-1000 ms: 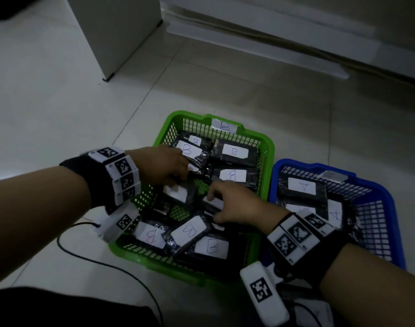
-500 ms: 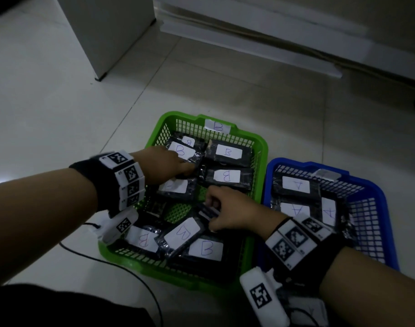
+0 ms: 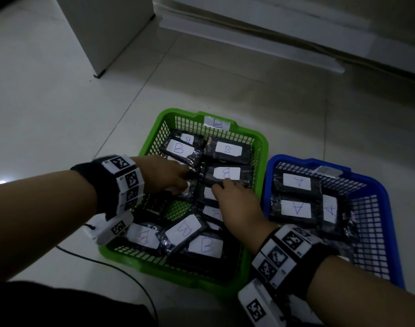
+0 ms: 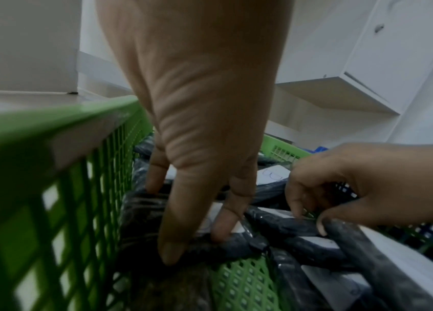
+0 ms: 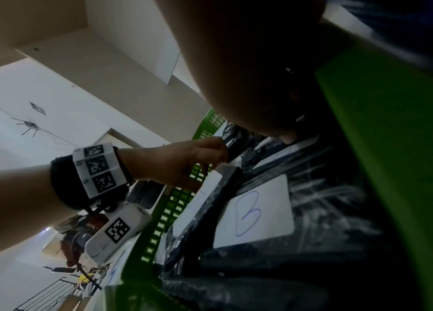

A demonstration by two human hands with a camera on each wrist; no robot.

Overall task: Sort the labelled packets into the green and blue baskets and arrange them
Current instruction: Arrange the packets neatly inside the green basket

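Note:
The green basket (image 3: 260,147) holds several dark packets with white B labels, lying at mixed angles. My left hand (image 3: 185,182) reaches in from the left and grips one B packet (image 4: 226,242) in the middle, thumb on its near edge and fingers over its label. My right hand (image 3: 219,187) is beside it, its fingers (image 4: 296,208) and thumb pinching the edge of another B packet (image 4: 287,226) just below a flat B packet (image 3: 226,173). The blue basket (image 3: 388,204) on the right holds three A packets (image 3: 296,210).
Both baskets stand side by side on a pale tiled floor. A white cabinet (image 3: 112,31) stands at the far left and a low white ledge (image 3: 249,41) runs along the back wall. A black cable (image 3: 121,272) trails on the floor by the green basket's near-left corner.
Both hands have moved a little farther into the green basket. The left hand's packet has slid toward the far rows, and the right hand now sits just under the flat B packet.

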